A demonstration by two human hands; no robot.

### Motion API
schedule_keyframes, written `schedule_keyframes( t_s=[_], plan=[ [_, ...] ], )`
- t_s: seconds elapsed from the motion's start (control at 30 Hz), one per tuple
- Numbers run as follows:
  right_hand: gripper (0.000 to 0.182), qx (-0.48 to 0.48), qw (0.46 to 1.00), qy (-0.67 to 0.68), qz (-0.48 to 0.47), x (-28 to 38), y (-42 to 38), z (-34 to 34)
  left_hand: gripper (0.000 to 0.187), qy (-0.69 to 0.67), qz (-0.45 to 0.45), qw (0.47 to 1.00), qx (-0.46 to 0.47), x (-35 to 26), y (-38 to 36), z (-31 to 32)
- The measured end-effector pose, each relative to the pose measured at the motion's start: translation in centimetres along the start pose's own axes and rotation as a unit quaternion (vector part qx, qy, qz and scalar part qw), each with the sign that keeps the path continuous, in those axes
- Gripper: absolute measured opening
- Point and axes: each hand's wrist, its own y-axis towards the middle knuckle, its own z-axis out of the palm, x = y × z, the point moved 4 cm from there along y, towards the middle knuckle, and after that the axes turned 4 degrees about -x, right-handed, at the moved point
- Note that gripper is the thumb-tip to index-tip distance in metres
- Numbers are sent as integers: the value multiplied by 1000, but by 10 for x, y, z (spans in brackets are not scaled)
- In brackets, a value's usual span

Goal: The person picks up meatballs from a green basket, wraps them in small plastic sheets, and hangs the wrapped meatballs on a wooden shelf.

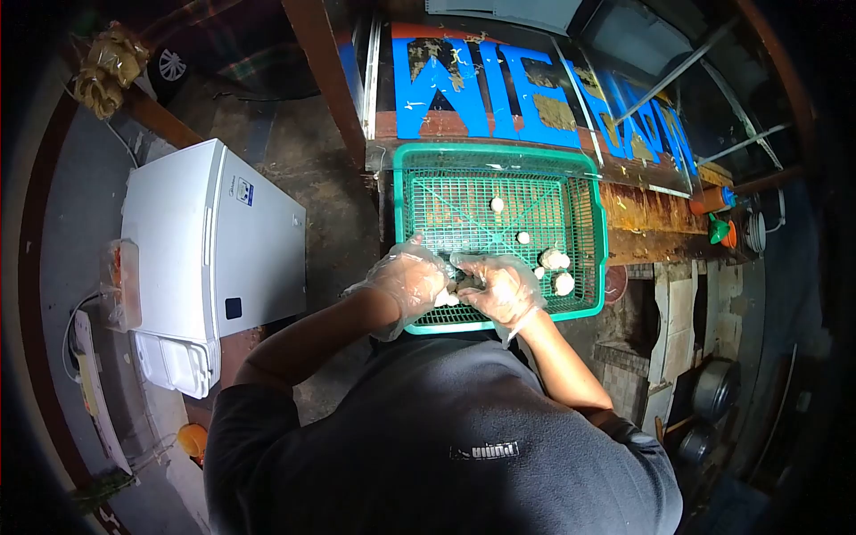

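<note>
Both hands wear clear plastic gloves and meet over the near side of a green plastic basket with a grid bottom. My left hand is closed, its fingers curled towards the right hand around a small whitish lump. My right hand pinches at the same spot with its fingertips; the grip is partly hidden. Inside the basket, right of my hands, lie two larger whitish lumps. A small round white piece and another white piece rest farther back.
Behind the basket stands a glass case with large blue letters. On the left is a white chest freezer, with white foam boxes beside it. Bottles stand on the right of the wooden counter. Dark pots are lower right.
</note>
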Motion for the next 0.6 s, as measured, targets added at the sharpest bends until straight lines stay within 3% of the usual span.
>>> schedule_keyframes(
  t_s=[0.03,0.13,0.23,0.27,0.37,0.5,0.6],
  plan=[
    [46,-3,1000,-2,2,0,0,1,18,1,3,1000,-1,-1,4,1],
    [45,32,996,-54,-57,1,8,10,15,98,-40,988,110,-1,17,12],
    [45,102,988,-82,-82,-4,19,23,19,76,-99,983,134,0,22,15],
    [39,121,985,-92,-82,-4,22,27,19,123,-65,976,165,-4,23,16],
    [27,98,983,-75,-138,-5,23,38,18,129,-83,976,157,-8,27,18],
    [31,56,978,-69,-189,-13,24,61,23,121,-88,979,141,-9,33,33],
    [26,80,973,-114,-185,-16,28,72,25,116,-146,975,121,0,41,55]
  ],
)
